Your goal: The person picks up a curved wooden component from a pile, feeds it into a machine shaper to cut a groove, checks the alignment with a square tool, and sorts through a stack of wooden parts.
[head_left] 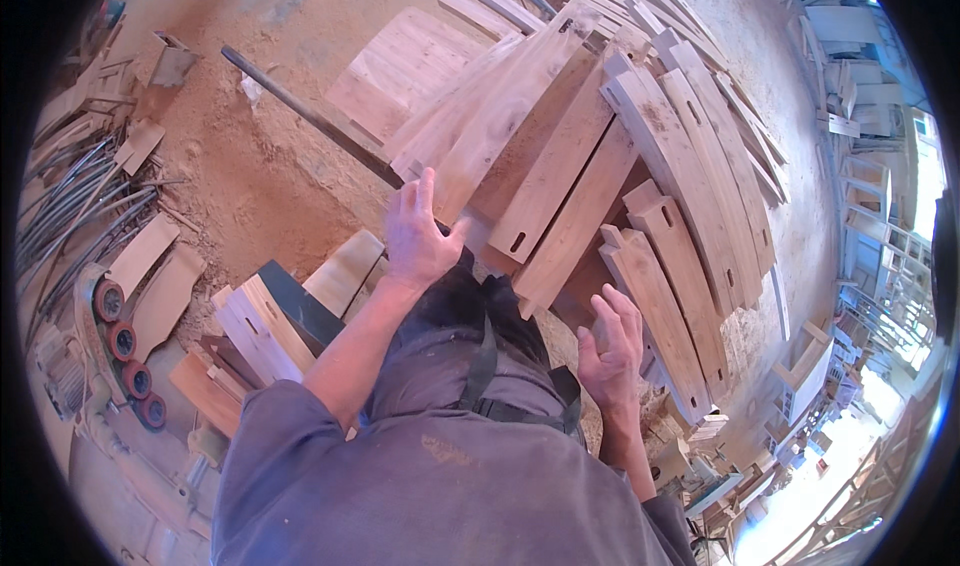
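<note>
My left hand [420, 236] is raised in front of my body with its fingers stretched and thumb apart, holding nothing. It is nearest the lower end of a wide pale board [500, 116]; whether it touches the board I cannot tell. My right hand [612, 348] is raised on the other side, fingers apart and slightly bent, with nothing in it. Beside it lie short curved boards [662, 316] with slots near their ends. Between and beyond my hands lie straight slotted boards [555, 181], and a stack of long curved boards [690, 176] rises to the right.
A dark bar [310, 116] runs slantwise to the pile. Sawdust [270, 176] covers the floor at left. Offcuts [262, 321] stand near my left elbow. Farther left are a machine with red-rimmed wheels [122, 342] and a heap of thin rods [75, 216].
</note>
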`<state>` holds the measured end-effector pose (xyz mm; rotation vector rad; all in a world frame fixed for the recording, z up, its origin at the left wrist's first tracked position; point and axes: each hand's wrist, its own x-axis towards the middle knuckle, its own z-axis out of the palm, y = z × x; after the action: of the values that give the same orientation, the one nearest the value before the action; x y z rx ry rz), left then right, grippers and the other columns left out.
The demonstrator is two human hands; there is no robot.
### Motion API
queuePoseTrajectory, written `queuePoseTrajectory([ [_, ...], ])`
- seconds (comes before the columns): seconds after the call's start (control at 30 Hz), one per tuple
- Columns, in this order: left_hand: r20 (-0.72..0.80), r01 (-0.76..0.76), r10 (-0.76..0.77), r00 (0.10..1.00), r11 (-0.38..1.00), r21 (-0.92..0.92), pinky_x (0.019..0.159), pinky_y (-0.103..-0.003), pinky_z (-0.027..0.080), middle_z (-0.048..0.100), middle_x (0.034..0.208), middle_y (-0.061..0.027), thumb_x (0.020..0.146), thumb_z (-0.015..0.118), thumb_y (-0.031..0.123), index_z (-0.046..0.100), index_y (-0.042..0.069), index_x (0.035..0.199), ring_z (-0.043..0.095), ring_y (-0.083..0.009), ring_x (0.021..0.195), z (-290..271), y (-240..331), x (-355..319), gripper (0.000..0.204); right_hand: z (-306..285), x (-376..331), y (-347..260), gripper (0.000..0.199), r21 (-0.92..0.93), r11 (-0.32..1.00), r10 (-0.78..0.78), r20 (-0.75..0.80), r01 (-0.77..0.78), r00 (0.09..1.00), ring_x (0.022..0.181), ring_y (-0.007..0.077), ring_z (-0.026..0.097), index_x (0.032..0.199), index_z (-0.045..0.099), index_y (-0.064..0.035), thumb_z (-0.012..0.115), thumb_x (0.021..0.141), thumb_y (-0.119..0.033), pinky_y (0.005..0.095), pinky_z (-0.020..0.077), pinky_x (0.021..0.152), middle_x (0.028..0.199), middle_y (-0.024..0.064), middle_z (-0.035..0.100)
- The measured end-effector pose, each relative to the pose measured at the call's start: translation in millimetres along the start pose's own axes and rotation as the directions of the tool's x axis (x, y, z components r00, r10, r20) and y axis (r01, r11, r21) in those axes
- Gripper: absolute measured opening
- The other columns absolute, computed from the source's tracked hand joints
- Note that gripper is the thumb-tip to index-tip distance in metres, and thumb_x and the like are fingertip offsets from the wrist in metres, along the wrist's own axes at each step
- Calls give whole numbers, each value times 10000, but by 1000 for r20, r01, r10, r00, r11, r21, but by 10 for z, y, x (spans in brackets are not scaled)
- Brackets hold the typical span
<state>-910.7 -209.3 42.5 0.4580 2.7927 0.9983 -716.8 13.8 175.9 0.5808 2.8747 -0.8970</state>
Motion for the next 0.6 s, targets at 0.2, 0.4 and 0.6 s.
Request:
queuePoseTrajectory([
  [0.2, 103, 99, -83, 991, 981, -164, 1071, -503, 446, 549, 1335, -266, 791, 848, 244, 417, -67, 1492, 537, -435, 1251, 42, -93, 76, 880, 86, 37, -105, 526, 30, 1000, -8, -2, 8, 1000, 1332, 402, 538, 1297, 645, 3, 714, 776, 34, 486, 435, 1132, 1428, 198, 584],
  [0.4, -64, -247, 244, 968, 968, -45, 1085, -511, 438, 539, 1359, -278, 836, 825, 209, 433, -74, 1489, 526, -472, 1257, -139, 286, 33, 812, 98, 78, -232, 531, 76, 996, 37, -14, -36, 999, 1308, 394, 565, 1298, 644, 5, 724, 775, 51, 465, 468, 1104, 1400, 204, 600],
  [0.6, 310, 81, -2, 951, 967, -243, 1081, -496, 450, 531, 1362, -297, 848, 821, 284, 413, -105, 1488, 530, -468, 1265, 209, 762, -231, 853, 278, 42, -237, 514, 175, 968, 179, 26, -181, 983, 1284, 377, 596, 1300, 644, 12, 724, 793, 32, 438, 474, 1103, 1370, 214, 623],
])
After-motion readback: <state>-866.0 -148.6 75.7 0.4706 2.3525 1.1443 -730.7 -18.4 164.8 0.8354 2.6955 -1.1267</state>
